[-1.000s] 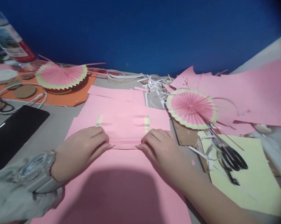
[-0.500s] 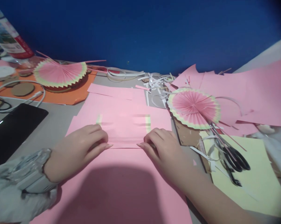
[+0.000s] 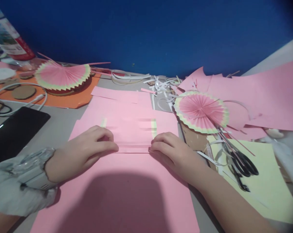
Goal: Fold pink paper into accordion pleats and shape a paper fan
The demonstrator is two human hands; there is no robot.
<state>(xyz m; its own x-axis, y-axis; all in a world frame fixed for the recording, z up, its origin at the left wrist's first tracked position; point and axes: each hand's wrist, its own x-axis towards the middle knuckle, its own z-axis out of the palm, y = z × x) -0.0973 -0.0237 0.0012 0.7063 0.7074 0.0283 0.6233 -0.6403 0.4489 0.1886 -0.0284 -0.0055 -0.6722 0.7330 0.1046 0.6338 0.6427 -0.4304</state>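
A pink paper strip (image 3: 132, 137) with pale green and yellow ends lies across larger pink sheets (image 3: 122, 194). Folds run along its near edge. On the left end of that folded edge, my left hand (image 3: 93, 145) has its fingers closed, with the thumb mostly hidden beneath them. My right hand (image 3: 169, 149) grips the other end in the same way, fingertips together at the fold. Between the hands the paper stays flat, with several crease lines across it. A watch (image 3: 37, 168) is on my left wrist.
A pleated paper fan (image 3: 200, 110) and black-handled scissors (image 3: 243, 165) lie to the right by a yellow sheet (image 3: 263, 194). Another fan (image 3: 64, 76) rests on orange paper (image 3: 73, 102) at left, near a phone (image 3: 22, 129) and bottle (image 3: 10, 35). Paper scraps (image 3: 162, 85) sit behind.
The thumbs, stretched along the near edge before, have drawn in under the fingers. Both hands now press the fingertips onto the folded edge. The strip has barely moved.
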